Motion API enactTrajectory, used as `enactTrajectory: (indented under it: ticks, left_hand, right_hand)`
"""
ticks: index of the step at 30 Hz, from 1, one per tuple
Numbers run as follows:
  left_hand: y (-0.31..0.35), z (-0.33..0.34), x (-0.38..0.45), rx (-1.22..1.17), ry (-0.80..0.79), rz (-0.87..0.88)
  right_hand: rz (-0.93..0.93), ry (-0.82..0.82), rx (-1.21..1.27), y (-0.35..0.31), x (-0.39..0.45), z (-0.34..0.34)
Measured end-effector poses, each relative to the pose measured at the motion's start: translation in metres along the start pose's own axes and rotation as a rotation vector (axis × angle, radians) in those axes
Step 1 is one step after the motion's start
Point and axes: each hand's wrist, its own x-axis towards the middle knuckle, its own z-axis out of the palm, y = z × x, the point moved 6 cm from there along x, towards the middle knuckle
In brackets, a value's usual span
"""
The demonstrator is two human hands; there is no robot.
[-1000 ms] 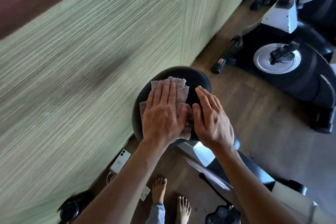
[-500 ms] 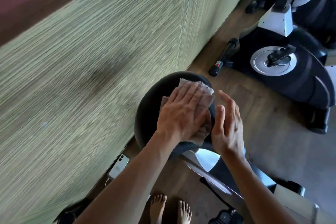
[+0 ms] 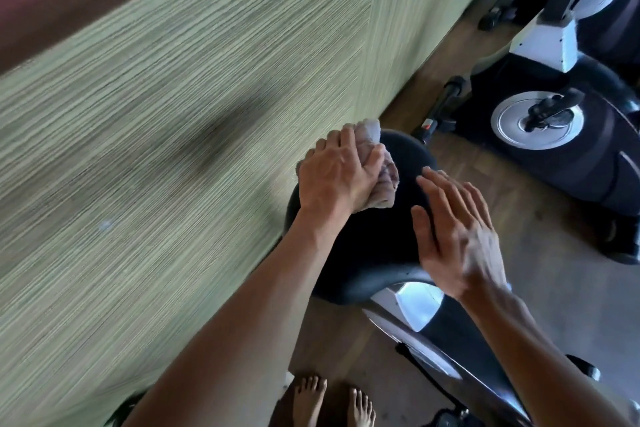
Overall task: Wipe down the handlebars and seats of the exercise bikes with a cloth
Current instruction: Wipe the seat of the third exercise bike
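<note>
The black bike seat (image 3: 363, 243) sits in the middle of the head view, seen from above. A pinkish-grey cloth (image 3: 385, 184) is bunched up at the seat's far left edge. My left hand (image 3: 332, 177) grips it, fingers curled over the top of the bunch and thumb against its side. On the right half of the seat my right hand (image 3: 453, 229) rests with straight, spread fingers and holds nothing. The handlebars of this bike are out of view.
A green striped wall (image 3: 173, 149) runs close along the seat's left side. A second exercise bike (image 3: 554, 135) with a silver crank disc stands at the right on the wooden floor. This bike's silver and black frame (image 3: 415, 308) slopes toward my bare feet (image 3: 311, 399).
My left hand has swept the cloth from the middle of the seat to its far left edge, and the cloth has bunched under it. My right hand has laid itself flat on the seat's right side.
</note>
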Motion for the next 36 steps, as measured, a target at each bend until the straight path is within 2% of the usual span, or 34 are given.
enactTrajectory:
  ticks: [4, 9, 14, 17, 19, 21, 23, 29, 33, 36]
  left_hand:
    - [-0.029, -0.013, -0.032, -0.053, 0.007, -0.109]
    - [-0.042, -0.019, -0.063, -0.104, 0.013, -0.151]
    - [-0.032, -0.012, -0.003, -0.068, -0.111, -0.132]
    - [-0.036, -0.012, -0.014, -0.051, -0.021, -0.103]
    - [-0.045, -0.016, -0.048, -0.138, 0.070, -0.096]
    - [-0.054, -0.015, -0.078, -0.261, 0.045, -0.136]
    - [-0.058, -0.015, -0.082, -0.275, 0.019, -0.168]
    - [-0.029, -0.013, -0.012, -0.018, -0.055, -0.043]
    - [-0.035, -0.012, -0.022, -0.033, 0.014, -0.020]
    - [-0.049, -0.011, -0.046, -0.161, 0.079, -0.055]
  right_hand:
    - [-0.024, -0.038, 0.005, -0.021, 0.040, 0.012]
    - [-0.011, -0.217, 0.150, -0.032, 0.071, 0.052]
    - [0.101, -0.181, 0.262, -0.027, 0.072, 0.055]
    - [0.117, -0.182, 0.287, -0.025, 0.072, 0.055]
    - [0.141, -0.180, 0.274, -0.028, 0.072, 0.053]
    - [0.171, -0.187, 0.268, -0.031, 0.072, 0.053]
    - [0.178, -0.186, 0.299, -0.034, 0.072, 0.053]
    - [0.163, -0.137, 0.416, -0.025, 0.071, 0.056]
    - [0.149, -0.133, 0.413, -0.027, 0.074, 0.056]
    - [0.154, -0.133, 0.406, -0.026, 0.074, 0.056]
